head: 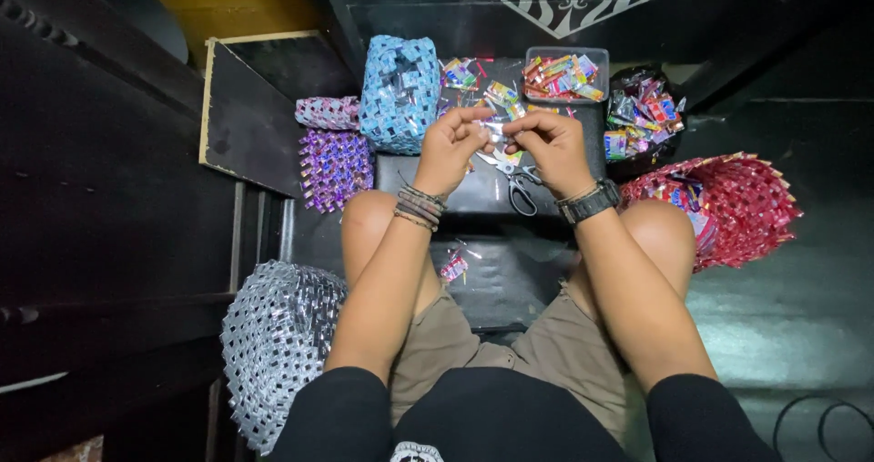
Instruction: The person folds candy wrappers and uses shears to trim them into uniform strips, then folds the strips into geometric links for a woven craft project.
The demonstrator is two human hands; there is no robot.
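Note:
Both hands meet over a low dark table [428,182], pinching a small silvery folded wrapper strip [493,129] between their fingertips. My left hand [451,143] wears several bracelets at the wrist; my right hand [549,145] has a dark watch. Scissors [522,189] lie on the table just under my right hand. Loose folded wrappers [473,78] are scattered beyond the hands. I sit with bare knees on either side of the table.
A blue woven bag [399,93] stands behind my left hand, pink [328,112] and purple [335,166] woven pieces to its left. A clear tray [564,75] and a dark bag [645,116] hold wrappers. A red woven basket [733,205] sits right, a silver one [273,344] lower left.

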